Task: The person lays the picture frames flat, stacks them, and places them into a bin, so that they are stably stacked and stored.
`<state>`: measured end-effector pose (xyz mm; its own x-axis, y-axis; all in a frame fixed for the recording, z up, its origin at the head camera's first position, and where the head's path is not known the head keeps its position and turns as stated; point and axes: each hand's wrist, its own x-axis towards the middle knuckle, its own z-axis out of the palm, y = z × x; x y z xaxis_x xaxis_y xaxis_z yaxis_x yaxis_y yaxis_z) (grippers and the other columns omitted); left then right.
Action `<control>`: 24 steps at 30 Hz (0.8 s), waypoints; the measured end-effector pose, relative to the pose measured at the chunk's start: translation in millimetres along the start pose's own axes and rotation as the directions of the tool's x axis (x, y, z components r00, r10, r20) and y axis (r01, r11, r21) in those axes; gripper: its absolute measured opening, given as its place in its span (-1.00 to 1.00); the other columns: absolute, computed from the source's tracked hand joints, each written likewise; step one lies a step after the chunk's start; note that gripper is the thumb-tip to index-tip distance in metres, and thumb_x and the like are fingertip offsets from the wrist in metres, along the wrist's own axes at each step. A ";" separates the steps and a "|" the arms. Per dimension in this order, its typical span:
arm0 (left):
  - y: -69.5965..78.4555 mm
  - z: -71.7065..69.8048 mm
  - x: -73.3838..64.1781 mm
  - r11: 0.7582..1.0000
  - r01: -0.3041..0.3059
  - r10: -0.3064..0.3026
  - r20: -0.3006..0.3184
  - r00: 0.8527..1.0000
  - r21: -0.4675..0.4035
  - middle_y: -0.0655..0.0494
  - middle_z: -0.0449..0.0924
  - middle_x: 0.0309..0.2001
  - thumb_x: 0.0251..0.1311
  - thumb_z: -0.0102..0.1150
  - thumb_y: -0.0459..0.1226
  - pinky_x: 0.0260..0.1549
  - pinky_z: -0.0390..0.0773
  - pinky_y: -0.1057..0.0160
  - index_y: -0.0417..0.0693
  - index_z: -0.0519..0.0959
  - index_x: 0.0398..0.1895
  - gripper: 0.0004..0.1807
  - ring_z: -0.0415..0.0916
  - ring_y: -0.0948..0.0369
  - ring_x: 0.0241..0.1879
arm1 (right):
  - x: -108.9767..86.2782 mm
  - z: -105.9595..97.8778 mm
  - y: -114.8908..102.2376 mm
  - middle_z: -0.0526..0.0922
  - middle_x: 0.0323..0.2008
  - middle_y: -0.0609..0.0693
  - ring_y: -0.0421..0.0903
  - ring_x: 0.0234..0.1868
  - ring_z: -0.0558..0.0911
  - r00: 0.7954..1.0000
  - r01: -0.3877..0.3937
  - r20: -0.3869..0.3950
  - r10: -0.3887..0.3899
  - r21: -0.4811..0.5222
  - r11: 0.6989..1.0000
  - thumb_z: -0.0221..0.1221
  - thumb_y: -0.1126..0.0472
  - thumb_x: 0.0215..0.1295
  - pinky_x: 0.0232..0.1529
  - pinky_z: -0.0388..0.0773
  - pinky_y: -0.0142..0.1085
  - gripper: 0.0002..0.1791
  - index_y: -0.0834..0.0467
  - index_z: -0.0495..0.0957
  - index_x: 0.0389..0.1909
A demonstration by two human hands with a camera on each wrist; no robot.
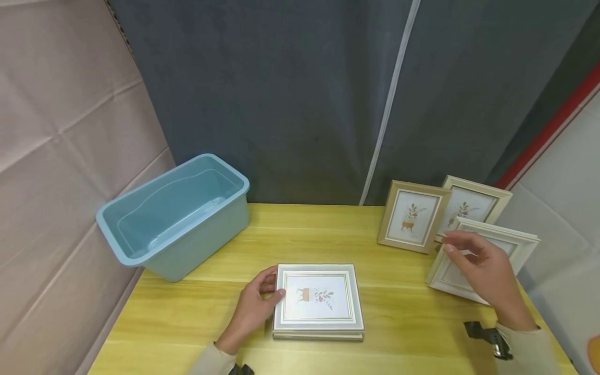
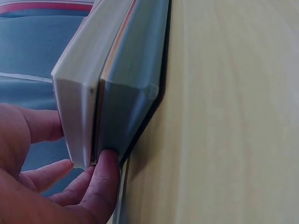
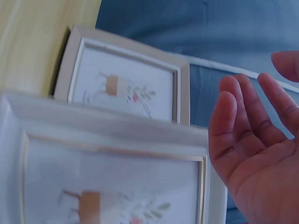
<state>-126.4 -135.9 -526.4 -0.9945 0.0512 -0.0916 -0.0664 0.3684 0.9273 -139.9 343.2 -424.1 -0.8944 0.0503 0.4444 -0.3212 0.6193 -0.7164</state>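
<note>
A stack of two picture frames lies flat at the front middle. Its upper silver-white picture frame (image 1: 319, 297) shows a potted-plant print turned sideways; only an edge of the lower frame (image 1: 319, 337) shows. My left hand (image 1: 255, 307) grips the stack at its left side, thumb at the upper frame's edge and fingers against the sides (image 2: 74, 116). On the right, my right hand (image 1: 485, 265) is raised in front of a standing white picture frame (image 1: 520, 247), partly covering it. Nothing lies between its loosely bent fingers (image 3: 250, 105).
Behind the white frame stand a tan picture frame (image 1: 386, 229) and a cream picture frame (image 1: 501, 195). At the left back sits a blue plastic bin (image 1: 211, 229). A dark curtain (image 1: 281, 104) hangs along the back of the wooden table (image 1: 304, 229).
</note>
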 end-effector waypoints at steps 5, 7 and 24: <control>-0.7 0.5 0.0 1.000 0.000 0.000 -0.003 1.000 0.000 -0.04 0.63 0.25 0.33 0.43 -0.23 -0.02 0.73 0.22 0.11 0.46 0.50 -0.33 0.62 0.06 0.11 | 2.5 -15.1 7.5 0.71 -0.06 -0.48 -0.55 -0.06 0.64 0.998 -0.020 -0.061 0.021 0.011 1.000 0.32 0.41 0.39 -0.22 0.56 -0.71 -0.67 0.32 0.65 0.14; -1.2 0.7 0.1 1.000 -0.001 0.001 -0.004 1.000 -0.001 -0.04 0.63 0.25 0.33 0.42 -0.23 -0.02 0.73 0.22 0.11 0.46 0.50 -0.33 0.62 0.07 0.11 | 2.6 -22.0 10.8 0.71 -0.05 -0.47 -0.55 -0.04 0.64 0.996 -0.041 -0.080 0.041 0.002 0.999 0.32 0.39 0.40 -0.18 0.54 -0.73 -0.67 0.33 0.64 0.14; -0.4 2.1 -1.5 1.000 -0.012 0.012 -0.004 1.000 0.007 -0.02 0.65 0.24 0.37 0.38 -0.21 -0.03 0.68 0.22 0.19 0.50 0.46 -0.40 0.62 0.08 0.12 | 11.9 -67.1 32.2 0.52 -0.13 -0.65 -0.60 -0.08 0.48 0.874 -0.370 -0.368 0.317 -0.081 0.926 0.25 0.20 0.50 -0.16 0.29 -0.74 -0.67 0.00 0.67 0.23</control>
<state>-124.6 -134.1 -527.4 -0.9955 0.0517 -0.0790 -0.0541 0.3741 0.9258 -140.0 416.3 -405.8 -0.7689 0.5288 0.3594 0.0585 0.6180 -0.7840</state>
